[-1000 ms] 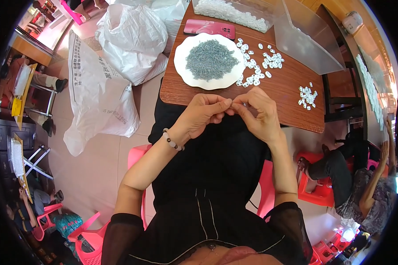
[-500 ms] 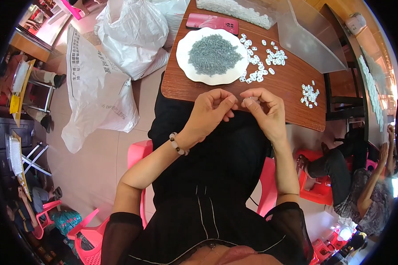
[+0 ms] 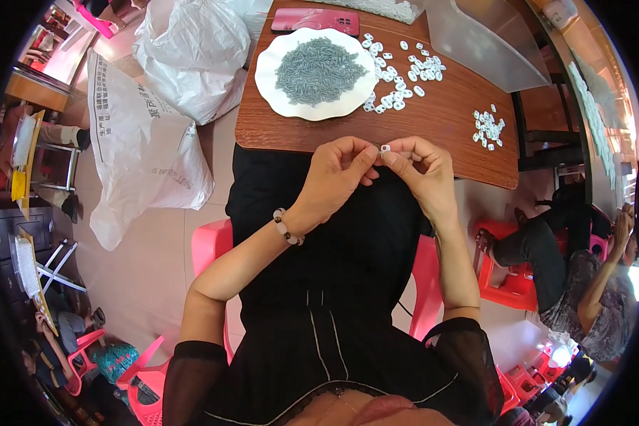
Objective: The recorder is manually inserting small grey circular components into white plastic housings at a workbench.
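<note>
Just past the table's near edge, my two hands meet fingertip to fingertip above my lap. My right hand (image 3: 428, 176) is closed in a pinch on a small white plastic piece (image 3: 385, 148). The thumb and forefinger of my left hand (image 3: 331, 176) press together right beside it; whatever they grip is too small or hidden to make out. Beyond my hands stands a scalloped white plate (image 3: 265, 79) heaped with thin grey rod-like pieces (image 3: 321, 72). To its right lie loose white plastic pieces (image 3: 426, 69) with holes. A separate small group of white pieces (image 3: 488, 128) lies near the table's right end.
A pink phone (image 3: 315, 20) lies behind the plate on the wooden table (image 3: 447, 135). At the back right stands a translucent plastic bin (image 3: 486, 46). White sacks (image 3: 145, 156) rest on the floor at left. A person (image 3: 596, 284) sits at the right.
The white piece now shows between my fingertips, where it was mostly hidden before. My hands stay together in nearly the same spot. The whole view has shifted slightly, moving the table up and left.
</note>
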`<action>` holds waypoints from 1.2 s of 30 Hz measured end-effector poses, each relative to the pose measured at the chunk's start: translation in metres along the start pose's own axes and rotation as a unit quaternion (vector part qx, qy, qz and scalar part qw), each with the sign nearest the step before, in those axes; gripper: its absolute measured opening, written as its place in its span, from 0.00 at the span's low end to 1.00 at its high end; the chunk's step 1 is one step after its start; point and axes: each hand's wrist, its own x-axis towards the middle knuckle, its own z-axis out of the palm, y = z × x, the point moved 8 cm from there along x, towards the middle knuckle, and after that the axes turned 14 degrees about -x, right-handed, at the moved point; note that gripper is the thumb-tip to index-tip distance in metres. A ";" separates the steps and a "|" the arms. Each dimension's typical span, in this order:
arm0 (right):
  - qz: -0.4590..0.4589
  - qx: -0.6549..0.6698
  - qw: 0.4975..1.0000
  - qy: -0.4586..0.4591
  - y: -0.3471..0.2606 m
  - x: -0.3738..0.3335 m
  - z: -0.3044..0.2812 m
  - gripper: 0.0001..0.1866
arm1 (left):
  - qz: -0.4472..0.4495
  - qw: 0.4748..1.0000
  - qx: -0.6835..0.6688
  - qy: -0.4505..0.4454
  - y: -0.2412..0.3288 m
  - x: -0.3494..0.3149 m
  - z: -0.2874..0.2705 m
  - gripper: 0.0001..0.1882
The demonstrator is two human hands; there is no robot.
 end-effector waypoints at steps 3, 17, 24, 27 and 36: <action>0.019 -0.001 1.000 -0.013 0.004 -0.005 -0.004 0.06 | 0.007 1.000 0.011 -0.005 -0.001 0.001 0.005 0.11; -0.053 -0.168 0.982 0.068 -0.019 -0.021 -0.018 0.07 | 0.033 0.982 0.186 -0.030 0.004 0.001 0.013 0.09; -0.086 -0.215 0.968 0.095 -0.025 -0.022 -0.020 0.06 | 0.082 0.983 0.167 -0.015 0.009 0.001 0.015 0.09; -0.072 -0.222 0.968 0.094 -0.028 -0.022 -0.020 0.05 | 0.078 0.982 0.171 -0.016 0.008 0.001 0.015 0.09; -0.106 -0.253 0.956 0.105 -0.033 -0.024 -0.018 0.05 | 0.102 0.970 0.218 -0.011 0.013 0.000 0.019 0.08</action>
